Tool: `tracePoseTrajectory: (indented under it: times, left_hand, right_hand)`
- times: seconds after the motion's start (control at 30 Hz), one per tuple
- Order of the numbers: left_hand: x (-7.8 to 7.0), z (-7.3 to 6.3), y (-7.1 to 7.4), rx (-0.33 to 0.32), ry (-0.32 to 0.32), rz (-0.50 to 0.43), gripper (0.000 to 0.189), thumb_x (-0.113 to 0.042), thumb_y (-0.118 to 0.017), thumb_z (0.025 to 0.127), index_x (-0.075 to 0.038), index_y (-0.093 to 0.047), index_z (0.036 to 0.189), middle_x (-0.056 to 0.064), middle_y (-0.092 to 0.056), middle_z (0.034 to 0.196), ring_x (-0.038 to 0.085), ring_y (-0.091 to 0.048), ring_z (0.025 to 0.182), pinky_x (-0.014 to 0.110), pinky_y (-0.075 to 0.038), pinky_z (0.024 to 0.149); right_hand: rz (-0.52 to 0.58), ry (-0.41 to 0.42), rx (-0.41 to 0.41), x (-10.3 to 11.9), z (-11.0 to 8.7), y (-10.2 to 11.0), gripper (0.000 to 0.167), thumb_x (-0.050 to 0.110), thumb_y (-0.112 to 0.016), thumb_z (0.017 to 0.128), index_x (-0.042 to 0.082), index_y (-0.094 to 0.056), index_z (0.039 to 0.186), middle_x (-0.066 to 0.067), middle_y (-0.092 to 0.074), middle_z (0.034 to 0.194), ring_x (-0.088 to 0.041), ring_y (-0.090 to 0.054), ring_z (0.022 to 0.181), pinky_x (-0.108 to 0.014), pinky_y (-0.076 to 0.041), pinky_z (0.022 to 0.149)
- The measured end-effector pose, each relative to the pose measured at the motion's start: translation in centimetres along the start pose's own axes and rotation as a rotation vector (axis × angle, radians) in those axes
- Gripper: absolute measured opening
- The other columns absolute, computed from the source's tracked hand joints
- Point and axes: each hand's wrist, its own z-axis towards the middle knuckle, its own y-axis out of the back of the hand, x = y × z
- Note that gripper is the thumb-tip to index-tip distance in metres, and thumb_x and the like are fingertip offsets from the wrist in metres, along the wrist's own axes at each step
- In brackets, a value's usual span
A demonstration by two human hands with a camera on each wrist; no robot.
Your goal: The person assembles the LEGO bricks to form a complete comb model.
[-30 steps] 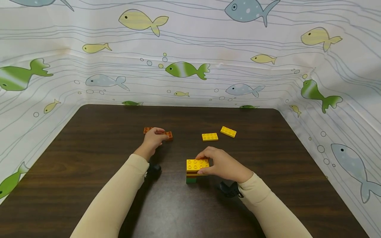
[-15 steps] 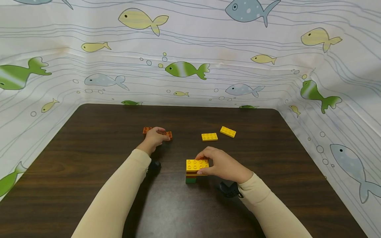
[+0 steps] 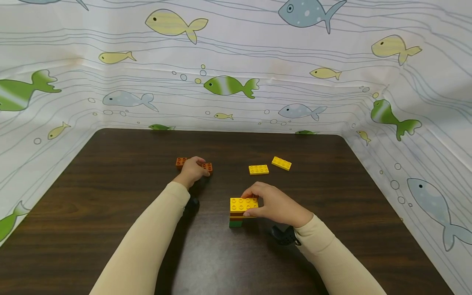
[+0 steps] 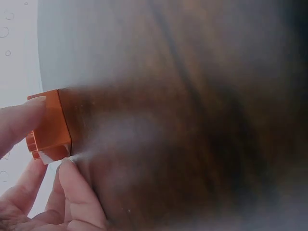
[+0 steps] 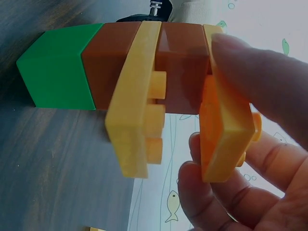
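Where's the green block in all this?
In the head view, the green block is below the middle of the picture, at the bottom of the stack, beneath a brown block. The right hand grips the yellow plate on top.

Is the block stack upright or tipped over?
Upright: in the head view, the block stack has its green block lowest and studded yellow plate on top.

The stack [image 3: 244, 205] is smooth hard plastic, its brown blocks glossy with soft reflections, its green block [image 5: 62, 70] closer to satin. The orange block [image 4: 54, 127] is shiny plastic too, as are the loose yellow bricks [image 3: 259, 169] [image 3: 282, 163]. The table [image 3: 73, 205] has a smooth, wood-grained top with a hazy sheen. The sleeves [image 3: 136, 246] [image 3: 335, 254] are matt cloth; a bright metal screw [image 5: 155, 7] glints. The printed backdrop [image 3: 265, 53] looks thin, lightly creased.
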Motion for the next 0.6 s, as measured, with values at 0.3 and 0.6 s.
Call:
tracePoseTrajectory:
  times: [0.3, 0.6]
  left_hand:
    - [-0.01, 0.39, -0.12, 0.011, -0.022, 0.064, 0.05, 0.008, -0.065, 0.084, 0.003, -0.05, 0.131, 0.024, -0.05, 0.126, 0.036, -0.051, 0.111, 0.044, -0.044, 0.093]
    - [-0.17, 0.42, -0.18, -0.01, -0.025, 0.085, 0.044, 0.006, -0.066, 0.084, 0.004, -0.052, 0.126, 0.024, -0.052, 0.124, 0.033, -0.05, 0.105, 0.043, -0.045, 0.089]
  right_hand:
    - [-0.006, -0.001, -0.001, 0.0, -0.04, -0.06, 0.038, 0.023, -0.079, 0.08, 0.011, -0.066, 0.113, 0.003, -0.059, 0.106, -0.014, -0.05, 0.091, -0.03, -0.048, 0.083]
    - [0.002, -0.004, 0.0, -0.09, 0.01, -0.09, 0.038, 0.024, -0.079, 0.081, 0.011, -0.065, 0.113, 0.003, -0.059, 0.106, -0.014, -0.05, 0.091, -0.035, -0.049, 0.084]
